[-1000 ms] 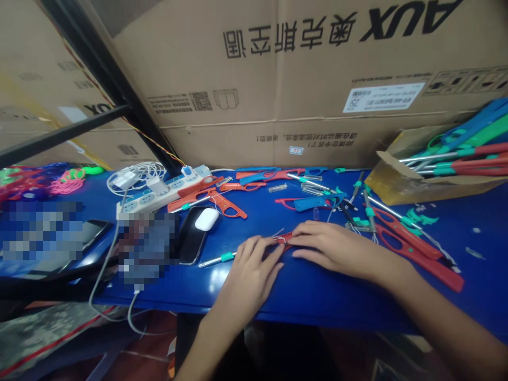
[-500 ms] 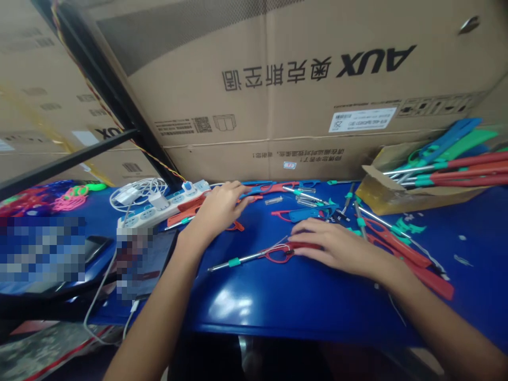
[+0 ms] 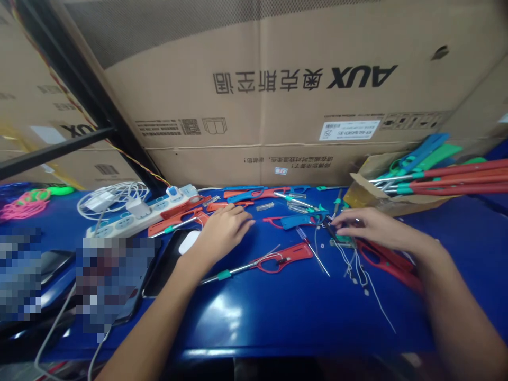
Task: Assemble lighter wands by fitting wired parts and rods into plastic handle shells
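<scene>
My left hand (image 3: 224, 235) hovers over or rests on the table beside orange lighter handles (image 3: 184, 219); its fingers are loosely curled with the thumb apart, and nothing shows in them. A red long-neck lighter half (image 3: 293, 255) lies in front, with its metal tube, green collar and a wire in view. At the right, my right hand (image 3: 367, 227) pinches a small black part (image 3: 328, 229) among thin white wires (image 3: 349, 267). Close by lie a blue lighter handle (image 3: 304, 219) and a small screwdriver (image 3: 317, 256). Red handles (image 3: 391, 262) are partly under my right forearm.
An open carton (image 3: 365, 188) with several lighters stands at the back right. Along the left run a white power strip (image 3: 138, 214), coiled cable and a dark phone (image 3: 169, 270). A large cardboard box (image 3: 270, 116) forms the back wall.
My right hand has left the red lighter half and moved right to the wires and black part. The screwdriver and loose wires now show in the middle. My left hand has shifted slightly towards me.
</scene>
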Demonstrator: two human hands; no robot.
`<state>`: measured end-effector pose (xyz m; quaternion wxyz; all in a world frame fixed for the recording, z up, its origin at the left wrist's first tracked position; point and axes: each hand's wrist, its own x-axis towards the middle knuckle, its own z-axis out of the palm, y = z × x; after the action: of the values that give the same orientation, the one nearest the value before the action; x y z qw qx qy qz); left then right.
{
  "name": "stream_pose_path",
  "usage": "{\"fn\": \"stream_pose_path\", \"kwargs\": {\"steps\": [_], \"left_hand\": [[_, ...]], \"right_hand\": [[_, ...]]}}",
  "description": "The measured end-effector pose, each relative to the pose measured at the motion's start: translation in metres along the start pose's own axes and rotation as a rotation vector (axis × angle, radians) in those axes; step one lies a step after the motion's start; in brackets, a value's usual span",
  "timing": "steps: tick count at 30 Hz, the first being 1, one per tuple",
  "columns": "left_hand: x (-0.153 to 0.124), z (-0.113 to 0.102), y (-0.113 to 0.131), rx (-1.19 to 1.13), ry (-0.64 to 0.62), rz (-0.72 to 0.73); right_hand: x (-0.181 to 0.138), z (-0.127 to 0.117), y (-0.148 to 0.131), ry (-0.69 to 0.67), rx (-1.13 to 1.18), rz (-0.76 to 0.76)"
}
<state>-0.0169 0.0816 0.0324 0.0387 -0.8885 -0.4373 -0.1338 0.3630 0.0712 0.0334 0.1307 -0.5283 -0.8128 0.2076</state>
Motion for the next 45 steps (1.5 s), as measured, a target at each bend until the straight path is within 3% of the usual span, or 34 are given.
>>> {"fn": "stream_pose_path", "kwargs": {"steps": [3, 7, 13, 15, 19, 26, 32, 39, 45], "left_hand": [[0.001, 0.001, 0.0, -0.041, -0.003, 0.016], [0.0, 0.001, 0.006, -0.048, 0.009, 0.095], [-0.002, -0.009, 0.027, -0.142, 0.143, 0.157], [-0.002, -0.01, 0.033, -0.158, 0.145, 0.216], [-0.002, -0.004, 0.038, -0.145, 0.104, 0.257], [-0.001, 0.004, 0.035, -0.151, 0.012, 0.237], [-0.001, 0.006, 0.036, -0.218, -0.071, 0.25], [-0.001, 0.013, 0.05, -0.311, -0.073, 0.323], [-0.002, 0.014, 0.046, -0.309, -0.073, 0.289]], "right_hand": [[-0.004, -0.001, 0.0, -0.1, 0.04, 0.056], [-0.004, 0.0, -0.001, -0.075, 0.031, 0.036], [-0.003, 0.008, -0.034, 0.313, 0.067, -0.007], [0.0, 0.017, -0.052, 0.361, 0.055, -0.094], [0.007, 0.033, -0.065, 0.317, -0.065, -0.196], [0.01, 0.027, -0.035, 0.216, -0.139, -0.096], [0.007, 0.028, -0.025, 0.149, -0.166, -0.047], [0.012, 0.036, -0.02, 0.091, -0.205, -0.074], [0.013, 0.037, -0.005, 0.09, -0.193, -0.063]]}}
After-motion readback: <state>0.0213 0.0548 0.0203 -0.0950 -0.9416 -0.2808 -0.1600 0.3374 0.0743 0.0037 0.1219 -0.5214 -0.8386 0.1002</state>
